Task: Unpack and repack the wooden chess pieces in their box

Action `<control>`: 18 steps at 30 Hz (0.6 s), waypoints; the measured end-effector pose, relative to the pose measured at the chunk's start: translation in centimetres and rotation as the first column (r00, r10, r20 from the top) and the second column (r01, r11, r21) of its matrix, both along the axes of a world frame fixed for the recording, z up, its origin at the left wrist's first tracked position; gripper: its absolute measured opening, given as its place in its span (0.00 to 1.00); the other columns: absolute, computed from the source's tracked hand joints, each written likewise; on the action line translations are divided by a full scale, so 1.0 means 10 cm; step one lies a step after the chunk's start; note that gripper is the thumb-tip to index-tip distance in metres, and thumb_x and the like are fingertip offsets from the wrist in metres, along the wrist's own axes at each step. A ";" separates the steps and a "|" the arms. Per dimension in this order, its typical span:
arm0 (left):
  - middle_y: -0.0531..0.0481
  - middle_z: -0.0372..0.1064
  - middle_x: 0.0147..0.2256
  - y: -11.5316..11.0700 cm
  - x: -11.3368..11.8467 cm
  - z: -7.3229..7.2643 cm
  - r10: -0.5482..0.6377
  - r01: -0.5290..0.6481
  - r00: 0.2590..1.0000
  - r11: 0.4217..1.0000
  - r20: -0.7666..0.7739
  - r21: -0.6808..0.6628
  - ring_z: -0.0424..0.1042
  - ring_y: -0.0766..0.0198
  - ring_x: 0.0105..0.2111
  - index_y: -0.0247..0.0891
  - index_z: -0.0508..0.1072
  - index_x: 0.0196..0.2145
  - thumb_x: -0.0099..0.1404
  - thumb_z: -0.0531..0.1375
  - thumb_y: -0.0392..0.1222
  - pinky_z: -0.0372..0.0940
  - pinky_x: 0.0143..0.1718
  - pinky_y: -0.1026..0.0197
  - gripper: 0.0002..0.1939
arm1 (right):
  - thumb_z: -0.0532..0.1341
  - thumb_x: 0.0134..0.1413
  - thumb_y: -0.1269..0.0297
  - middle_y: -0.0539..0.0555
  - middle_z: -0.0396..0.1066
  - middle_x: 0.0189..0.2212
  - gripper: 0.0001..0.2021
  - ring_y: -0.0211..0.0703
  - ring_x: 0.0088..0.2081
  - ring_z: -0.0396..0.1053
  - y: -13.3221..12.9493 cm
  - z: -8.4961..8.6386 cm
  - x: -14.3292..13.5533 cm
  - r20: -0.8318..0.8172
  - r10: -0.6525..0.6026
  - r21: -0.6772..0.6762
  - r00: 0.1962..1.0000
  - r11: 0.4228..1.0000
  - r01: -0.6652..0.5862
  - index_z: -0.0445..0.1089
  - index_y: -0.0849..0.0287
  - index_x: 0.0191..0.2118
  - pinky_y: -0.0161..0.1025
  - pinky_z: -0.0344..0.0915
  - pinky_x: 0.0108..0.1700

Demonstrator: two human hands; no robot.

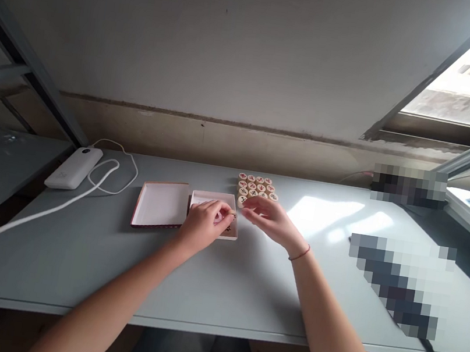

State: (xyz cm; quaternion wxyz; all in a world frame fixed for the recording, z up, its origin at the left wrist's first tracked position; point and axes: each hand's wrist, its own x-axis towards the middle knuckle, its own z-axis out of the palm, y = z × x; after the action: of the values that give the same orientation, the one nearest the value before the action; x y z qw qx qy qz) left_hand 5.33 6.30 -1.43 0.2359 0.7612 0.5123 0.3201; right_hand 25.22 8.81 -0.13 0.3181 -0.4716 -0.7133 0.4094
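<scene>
My left hand (205,223) is over a small white open box (214,196). Its thumb and fingers are closed on a round Chinese chess piece (233,214) at the box's right side. Below that hand, a piece with a dark character (227,228) lies in the box. Just to the right, my right hand (270,219) has its thumb and fingers apart, with nothing visible between them. Its fingertips are close to the front of a block of Chinese chess pieces (252,185), set in rows with red and black characters up. The hand partly hides the front row.
A wider shallow box lid (163,205) lies left of the small box, white side up. Further left are a white power bank (74,168) and its white cable (40,219). Blurred-out dark objects (397,288) lie at the right. A wall (204,142) stands behind the grey table (243,295).
</scene>
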 end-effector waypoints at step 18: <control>0.47 0.72 0.39 -0.06 0.00 0.01 -0.073 0.061 0.902 0.997 -0.427 -0.040 0.67 0.53 0.44 0.42 0.77 0.38 0.65 0.57 0.50 0.58 0.48 0.50 0.13 | 0.58 0.47 0.58 0.56 0.74 0.28 0.17 0.40 0.27 0.65 0.18 -0.06 0.50 0.212 -0.478 -0.061 0.852 0.864 0.500 0.77 0.62 0.39 0.37 0.62 0.28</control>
State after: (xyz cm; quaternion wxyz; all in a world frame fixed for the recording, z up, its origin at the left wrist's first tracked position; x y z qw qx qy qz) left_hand 5.29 5.67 -1.30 0.1386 0.8268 0.5292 0.1305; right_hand 30.23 10.61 -0.74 0.3148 -0.6918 -0.5722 0.3080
